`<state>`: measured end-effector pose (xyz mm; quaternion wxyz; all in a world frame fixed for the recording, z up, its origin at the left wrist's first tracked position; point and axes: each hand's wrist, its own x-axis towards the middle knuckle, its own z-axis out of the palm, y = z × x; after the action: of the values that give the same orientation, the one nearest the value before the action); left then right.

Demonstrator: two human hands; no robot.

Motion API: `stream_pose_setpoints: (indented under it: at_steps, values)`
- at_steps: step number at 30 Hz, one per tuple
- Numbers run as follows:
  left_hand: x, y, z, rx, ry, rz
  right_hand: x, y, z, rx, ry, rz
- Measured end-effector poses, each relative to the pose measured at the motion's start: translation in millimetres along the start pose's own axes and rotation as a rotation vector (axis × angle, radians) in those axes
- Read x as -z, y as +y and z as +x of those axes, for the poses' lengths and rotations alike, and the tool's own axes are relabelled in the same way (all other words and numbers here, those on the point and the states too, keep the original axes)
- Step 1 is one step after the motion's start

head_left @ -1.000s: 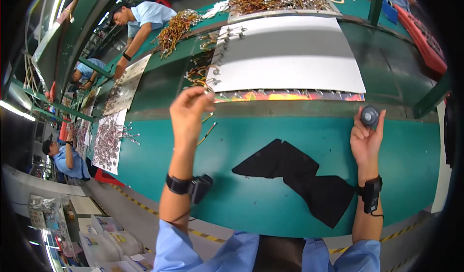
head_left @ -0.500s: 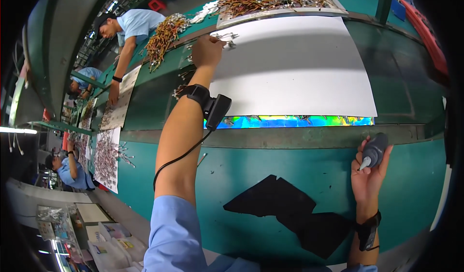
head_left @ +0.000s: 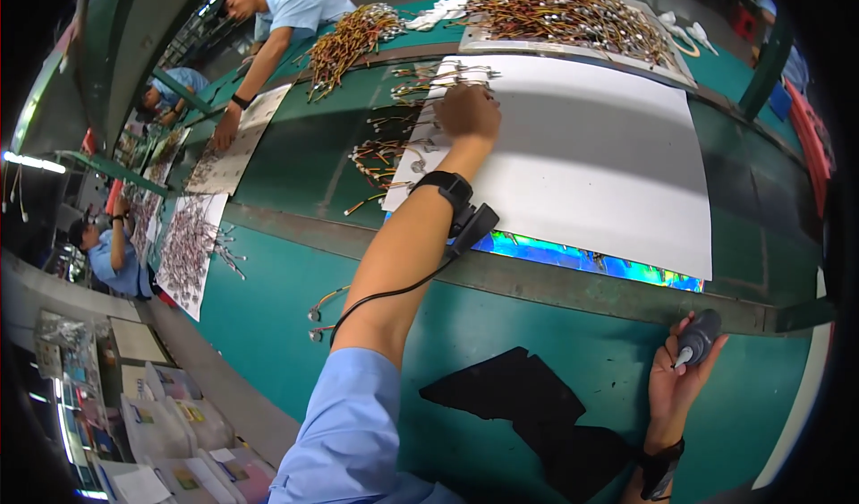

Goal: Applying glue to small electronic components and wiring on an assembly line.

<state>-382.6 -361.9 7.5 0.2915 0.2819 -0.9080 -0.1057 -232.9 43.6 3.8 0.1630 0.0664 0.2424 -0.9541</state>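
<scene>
My left hand (head_left: 470, 115) reaches over the upper left part of a large white sheet (head_left: 599, 159). It is smeared by motion and its fingertips are hidden, so I cannot tell whether it holds anything. Around it, short wire leads (head_left: 385, 157) with small metal ends lie in a row along the sheet's left edge, ends on the paper and wires sticking out to the left. At the lower right, my right hand (head_left: 671, 383) is closed round a dark grey squeeze bottle (head_left: 702, 336), its pale nozzle pointing down toward me.
A shiny rainbow-coloured strip (head_left: 573, 258) shows under the sheet's near edge. Black cut material (head_left: 510, 388) and two loose leads (head_left: 316, 325) lie on the green bench. Behind are a heaped wire tray (head_left: 573, 21) and a wire pile (head_left: 353, 43). A co-worker (head_left: 286, 12) leans in at left.
My view has turned, shifting the scene rightward. My left hand has moved right and slightly nearer over the sheet, uncovering leads along its left edge. My right hand keeps the bottle.
</scene>
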Motion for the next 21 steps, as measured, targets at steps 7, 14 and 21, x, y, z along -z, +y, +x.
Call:
stream_pose_setpoints:
  at_steps: [7,14,21]
  values:
    - [-5.5,-10.1,10.2,0.005,-0.005,-0.012,-2.7,1.6,2.3,-0.012,0.024,-0.008]
    - [-2.9,-15.5,18.8,-0.019,-0.042,0.002,-0.8,0.4,3.2,0.000,0.025,-0.026]
    - [52.4,-28.9,27.1,-0.031,-0.019,-0.012,-5.2,2.1,0.7,-0.003,0.024,-0.017]
